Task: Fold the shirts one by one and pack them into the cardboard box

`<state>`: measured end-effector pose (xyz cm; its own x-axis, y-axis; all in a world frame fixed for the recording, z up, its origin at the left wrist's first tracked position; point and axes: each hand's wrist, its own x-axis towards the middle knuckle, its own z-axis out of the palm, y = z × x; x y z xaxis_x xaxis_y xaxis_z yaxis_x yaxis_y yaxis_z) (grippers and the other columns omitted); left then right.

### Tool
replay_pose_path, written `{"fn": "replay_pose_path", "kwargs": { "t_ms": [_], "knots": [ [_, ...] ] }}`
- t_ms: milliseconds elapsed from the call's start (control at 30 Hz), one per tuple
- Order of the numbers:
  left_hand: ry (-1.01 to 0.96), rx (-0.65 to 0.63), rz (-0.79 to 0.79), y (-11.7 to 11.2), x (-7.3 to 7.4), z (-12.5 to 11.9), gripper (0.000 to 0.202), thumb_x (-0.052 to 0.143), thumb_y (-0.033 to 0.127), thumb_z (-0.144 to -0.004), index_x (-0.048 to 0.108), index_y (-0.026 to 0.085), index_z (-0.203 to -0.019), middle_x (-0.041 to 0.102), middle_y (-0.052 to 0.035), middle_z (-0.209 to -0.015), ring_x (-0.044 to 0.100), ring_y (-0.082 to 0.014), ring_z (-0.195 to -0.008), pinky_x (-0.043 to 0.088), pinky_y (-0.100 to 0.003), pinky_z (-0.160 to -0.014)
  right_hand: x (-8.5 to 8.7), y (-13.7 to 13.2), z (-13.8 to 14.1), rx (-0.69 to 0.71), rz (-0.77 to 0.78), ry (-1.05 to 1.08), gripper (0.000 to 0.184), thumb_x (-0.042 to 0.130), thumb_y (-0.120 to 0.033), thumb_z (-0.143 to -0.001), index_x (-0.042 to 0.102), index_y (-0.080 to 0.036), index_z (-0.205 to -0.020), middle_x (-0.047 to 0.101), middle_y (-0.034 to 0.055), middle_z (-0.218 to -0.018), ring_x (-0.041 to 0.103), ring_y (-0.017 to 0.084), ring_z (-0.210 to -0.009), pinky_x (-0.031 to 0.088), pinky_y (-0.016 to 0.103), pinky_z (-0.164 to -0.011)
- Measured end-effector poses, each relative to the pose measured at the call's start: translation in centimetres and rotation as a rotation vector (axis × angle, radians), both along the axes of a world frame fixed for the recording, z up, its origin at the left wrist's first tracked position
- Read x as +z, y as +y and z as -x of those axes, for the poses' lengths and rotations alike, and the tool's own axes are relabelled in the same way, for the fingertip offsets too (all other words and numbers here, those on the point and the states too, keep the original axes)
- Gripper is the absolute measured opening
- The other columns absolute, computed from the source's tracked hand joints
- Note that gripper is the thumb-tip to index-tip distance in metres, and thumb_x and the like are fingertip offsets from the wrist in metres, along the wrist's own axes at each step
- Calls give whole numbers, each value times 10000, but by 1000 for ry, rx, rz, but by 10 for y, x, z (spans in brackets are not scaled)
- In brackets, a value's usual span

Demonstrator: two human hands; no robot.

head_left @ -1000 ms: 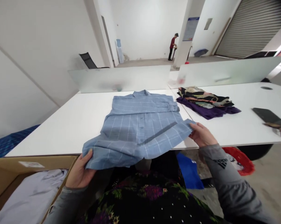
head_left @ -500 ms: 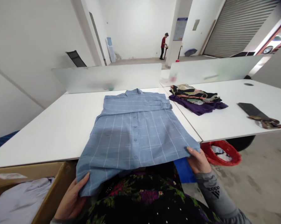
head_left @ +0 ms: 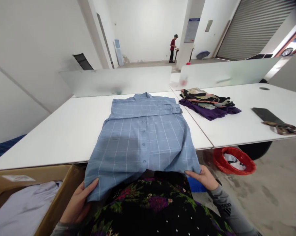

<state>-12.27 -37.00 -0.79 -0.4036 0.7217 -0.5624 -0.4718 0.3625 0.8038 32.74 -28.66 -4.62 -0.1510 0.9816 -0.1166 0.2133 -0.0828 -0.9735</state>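
Note:
A blue checked button-up shirt (head_left: 128,137) lies front side up on the white table (head_left: 64,131), its collar toward the far side. Its sleeves are folded across the chest, with a cuff at the right. The hem hangs over the table's near edge toward my body. My left hand (head_left: 79,200) grips the lower left hem corner, thumb on top. At the lower right corner, my right hand (head_left: 204,177) pinches the hem, thumb on top and the other fingers underneath. Between the hands the hem sags a little.
A pile of dark patterned and purple clothes (head_left: 209,103) lies right of the shirt. Farther right are a black phone-like slab (head_left: 267,114) and a brown strap-like item (head_left: 283,127). A cardboard box (head_left: 69,183) with pale cloth stands lower left; a red-lined bin (head_left: 219,160) stands lower right. Frosted dividers (head_left: 138,80) edge the table.
My right hand has moved left and inward with its hem corner, and the shirt's right side now slackens into folds. The left hand has shifted slightly up and right, still holding its corner.

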Motion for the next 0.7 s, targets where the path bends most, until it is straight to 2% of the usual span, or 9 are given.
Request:
{"fn": "replay_pose_path", "kwargs": {
  "t_ms": [133,200,367,500,567,633,700],
  "knots": [
    [14,-59,-14,-3,-6,4,411,678,64,-765,626,157,-1162,719,-89,-1051,707,-229,-906,599,-308,-778,5,-4,-28,-412,-56,373,313,819,-393,-614,700,-220,-846,718,19,-786,651,197,-682,561,330,-669],
    [16,-68,-40,-4,-6,4,421,709,74,-741,633,162,-1145,721,-84,-1047,706,-231,-912,599,-310,-778,11,-4,-36,-487,-45,486,311,817,-385,-617,695,-245,-867,718,18,-793,666,211,-695,573,352,-683],
    [-17,-71,-47,-6,-3,1,436,782,132,-678,663,164,-1096,726,-76,-1039,694,-247,-956,590,-312,-805,12,-10,-28,-421,72,468,286,809,-387,-630,683,-239,-840,700,27,-743,655,223,-642,579,378,-629],
    [-43,-86,-80,-14,-9,7,499,829,196,-636,668,177,-1108,719,-78,-1062,679,-270,-999,582,-334,-826,12,-30,-25,-239,182,357,236,764,-406,-700,639,-206,-712,625,19,-610,586,181,-521,527,320,-509],
    [-60,-99,-111,-17,-10,11,529,844,236,-623,667,173,-1117,715,-83,-1072,673,-281,-1008,579,-340,-830,17,-39,-30,-198,190,334,266,728,-423,-735,615,-199,-648,585,19,-566,563,173,-493,509,311,-489],
    [-72,-93,-141,-16,-5,13,540,847,250,-617,666,158,-1117,714,-92,-1066,673,-290,-1001,580,-344,-825,24,-40,-34,-215,163,350,280,710,-445,-739,618,-202,-633,600,39,-595,586,196,-527,521,332,-508],
    [-90,-63,-164,-10,6,11,526,839,237,-618,666,139,-1105,716,-101,-1038,679,-297,-975,586,-351,-804,34,-30,-37,-231,141,377,278,720,-466,-709,630,-213,-638,643,73,-664,635,248,-613,550,380,-570]
  ]
}}
